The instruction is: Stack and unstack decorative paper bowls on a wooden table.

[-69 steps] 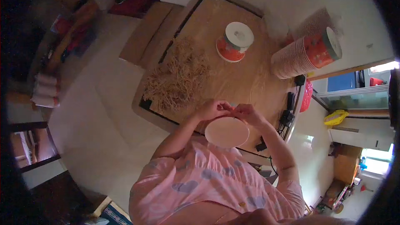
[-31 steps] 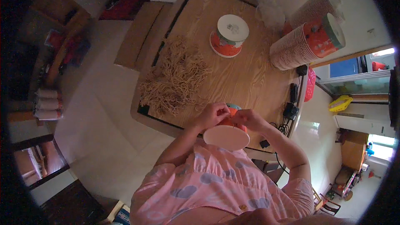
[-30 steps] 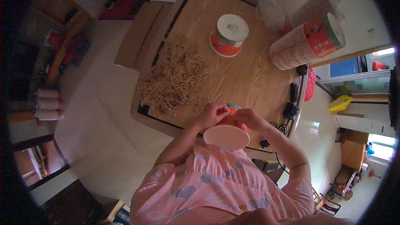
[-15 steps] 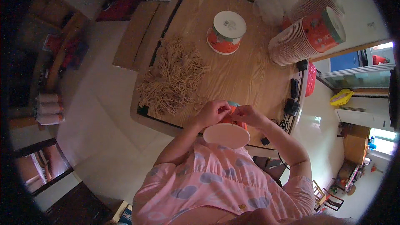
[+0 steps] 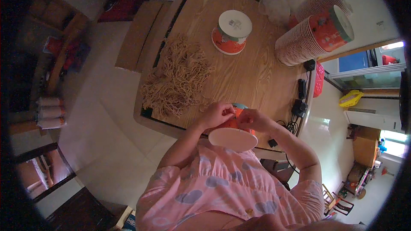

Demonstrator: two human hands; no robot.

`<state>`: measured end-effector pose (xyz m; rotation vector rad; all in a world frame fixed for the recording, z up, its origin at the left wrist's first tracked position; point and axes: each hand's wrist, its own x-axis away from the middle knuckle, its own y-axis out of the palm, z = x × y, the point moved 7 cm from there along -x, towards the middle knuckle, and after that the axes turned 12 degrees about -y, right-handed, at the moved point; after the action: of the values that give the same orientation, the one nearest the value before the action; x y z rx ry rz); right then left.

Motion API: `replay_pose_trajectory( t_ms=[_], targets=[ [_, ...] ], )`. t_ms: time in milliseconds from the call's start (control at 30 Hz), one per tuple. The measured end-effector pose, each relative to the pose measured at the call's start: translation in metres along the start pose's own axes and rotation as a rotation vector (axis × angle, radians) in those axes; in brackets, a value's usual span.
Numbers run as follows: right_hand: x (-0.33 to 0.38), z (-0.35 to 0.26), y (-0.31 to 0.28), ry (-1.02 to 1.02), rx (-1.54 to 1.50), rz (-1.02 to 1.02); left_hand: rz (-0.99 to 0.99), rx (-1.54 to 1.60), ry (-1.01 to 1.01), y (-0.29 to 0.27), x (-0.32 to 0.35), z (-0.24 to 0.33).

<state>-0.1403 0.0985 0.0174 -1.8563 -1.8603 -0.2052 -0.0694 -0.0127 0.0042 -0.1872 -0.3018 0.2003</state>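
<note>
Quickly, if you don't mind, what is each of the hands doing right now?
Left hand: closed on the rim of the orange paper cup.
Right hand: closed on the same cup's rim.

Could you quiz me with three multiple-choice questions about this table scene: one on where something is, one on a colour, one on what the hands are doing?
1. Where is the noodle pile?
A. left part of the wooden table
B. on the floor
C. inside the cup

2. What colour is the upside-down cup mainly?
A. blue
B. orange-red
C. black

3. What are the left hand and right hand doing?
A. resting apart
B. both holding one paper cup
C. lifting the cup stack

Answers: 1 A, the pile lies on the tabletop; 2 B, its side shows orange-red; 3 B, both hands grip it.
</note>
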Motion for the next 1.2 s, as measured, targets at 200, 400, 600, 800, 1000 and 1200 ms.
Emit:
replay_pose_trajectory(
  t_ms=[200, 400, 600, 800, 1000, 1200],
  targets=[
    [-0.004, 0.004, 0.000, 0.096, -0.109, 0.057, -0.019, 0.057, -0.014, 0.002, 0.001, 0.001],
    [-0.008, 0.013, 0.000, -0.027, -0.113, 0.089, -0.008, -0.003, 0.042, 0.004, -0.001, 0.002],
    [-0.005, 0.006, -0.002, 0.016, -0.091, -0.008, 0.047, 0.086, -0.002, 0.004, -0.004, -0.005],
    [-0.004, 0.007, -0.005, 0.063, -0.085, 0.049, 0.048, 0.200, -0.024, 0.002, -0.005, -0.005],
    [-0.005, 0.019, -0.002, 0.049, -0.093, 0.054, 0.034, 0.121, -0.022, 0.004, -0.005, -0.003],
    [-0.005, 0.002, -0.009, 0.050, -0.072, 0.115, 0.006, 0.177, 0.045, 0.004, -0.004, 0.007]
  ],
)
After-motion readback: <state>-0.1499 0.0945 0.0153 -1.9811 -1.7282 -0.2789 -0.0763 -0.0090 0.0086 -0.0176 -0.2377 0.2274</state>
